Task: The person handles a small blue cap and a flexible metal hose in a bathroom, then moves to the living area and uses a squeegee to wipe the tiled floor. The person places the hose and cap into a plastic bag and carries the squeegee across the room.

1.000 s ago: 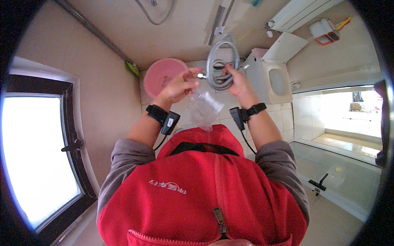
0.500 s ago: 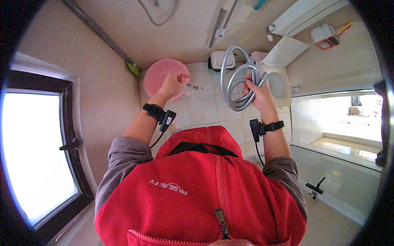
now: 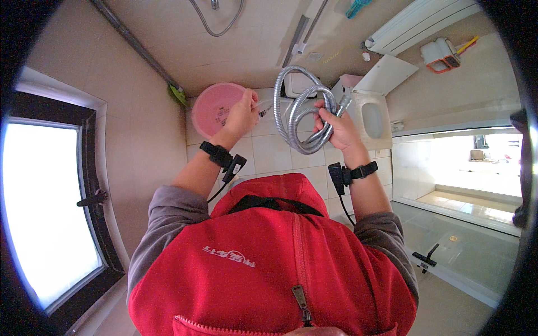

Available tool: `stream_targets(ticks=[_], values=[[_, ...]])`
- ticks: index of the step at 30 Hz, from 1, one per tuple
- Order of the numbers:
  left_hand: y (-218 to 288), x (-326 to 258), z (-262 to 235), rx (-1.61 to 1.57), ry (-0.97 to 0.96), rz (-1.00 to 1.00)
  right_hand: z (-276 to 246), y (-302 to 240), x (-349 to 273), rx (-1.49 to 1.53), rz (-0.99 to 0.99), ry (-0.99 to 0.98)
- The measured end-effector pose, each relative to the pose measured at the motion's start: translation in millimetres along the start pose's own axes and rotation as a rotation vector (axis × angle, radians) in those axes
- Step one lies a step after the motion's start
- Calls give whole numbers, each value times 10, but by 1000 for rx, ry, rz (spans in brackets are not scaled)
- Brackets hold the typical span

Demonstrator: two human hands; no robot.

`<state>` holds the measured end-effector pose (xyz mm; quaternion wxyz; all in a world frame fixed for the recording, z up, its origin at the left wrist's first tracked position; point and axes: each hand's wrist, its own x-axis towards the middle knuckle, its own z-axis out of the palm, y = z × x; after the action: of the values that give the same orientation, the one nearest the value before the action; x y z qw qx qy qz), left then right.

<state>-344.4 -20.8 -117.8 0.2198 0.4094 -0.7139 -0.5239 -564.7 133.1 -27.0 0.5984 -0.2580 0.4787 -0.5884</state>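
My right hand point(image 3: 339, 130) is closed around a coiled, silvery metal shower hose point(image 3: 282, 109), its loops hanging to the left of my fingers. One end fitting of the hose point(image 3: 346, 102) points up beside my thumb. My left hand point(image 3: 242, 116) pinches a clear plastic bag point(image 3: 265, 111) with small dark print, which stretches toward the hose. Behind and below that hand, a round pink basin point(image 3: 208, 106) sits low by the wall, and the hand hides part of its right side.
A white bin point(image 3: 297, 84) stands beyond the hose. To its right is a toilet point(image 3: 372, 120) with its lid raised. A window point(image 3: 53, 207) is at the left; a glass panel point(image 3: 476, 235) is at the right. Another hose point(image 3: 216, 35) hangs on the far wall.
The hose coil in my right hand has shifted left, closer to my left hand. My left hand has moved slightly up and right, with the bag still in it.
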Motion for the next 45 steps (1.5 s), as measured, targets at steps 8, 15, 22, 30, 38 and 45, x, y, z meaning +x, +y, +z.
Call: stream_targets(ticks=[8,15,22,30,38,45], values=[[213,-80,-121,-1033,-540,-305,43,-45,53,-70,43,14],[483,-150,1,-980,-746,-240,91,-11,134,-210,139,-100],[333,-86,129,-665,-769,-191,129,30,249,-429,81,-79],[479,-70,109,-874,-271,-216,245,123,265,-881,-150,68],[496,-51,251,-1162,-167,-377,269,250,427,-1136,-114,32],[626,-49,301,-1091,-102,-297,520,354,312,-1059,-407,107]])
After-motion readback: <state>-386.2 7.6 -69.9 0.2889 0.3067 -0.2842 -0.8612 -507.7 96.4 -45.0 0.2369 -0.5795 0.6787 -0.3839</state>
